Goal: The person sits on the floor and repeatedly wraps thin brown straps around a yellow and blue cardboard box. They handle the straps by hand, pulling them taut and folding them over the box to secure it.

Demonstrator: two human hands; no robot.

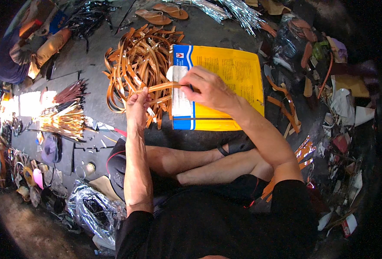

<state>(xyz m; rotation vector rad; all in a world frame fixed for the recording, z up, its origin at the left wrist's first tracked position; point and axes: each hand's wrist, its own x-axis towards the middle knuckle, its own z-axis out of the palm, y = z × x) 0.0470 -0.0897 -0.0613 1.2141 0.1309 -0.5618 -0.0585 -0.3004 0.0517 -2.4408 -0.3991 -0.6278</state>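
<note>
A brown leather-like strap (163, 87) is stretched between my two hands, above the left edge of a flat yellow board (225, 82) with a blue and white border. My left hand (138, 105) pinches the strap, thumb on top. At its other end my right hand (210, 90) is closed with curled fingers; a small dark thing shows at the fingertips, too little of it to name. Beyond my left hand lies a tangled heap of similar brown straps (137, 56). On the board, under the strap, sits a white patch (181, 105).
My crossed legs (191, 164) are close to the board's near edge. Bundles of brown strips (65, 114) lie at left, silver strips (238, 13) at the far side. Clear plastic (93, 205) lies near left, scraps (344, 108) at right. Another person (39, 52) sits far left.
</note>
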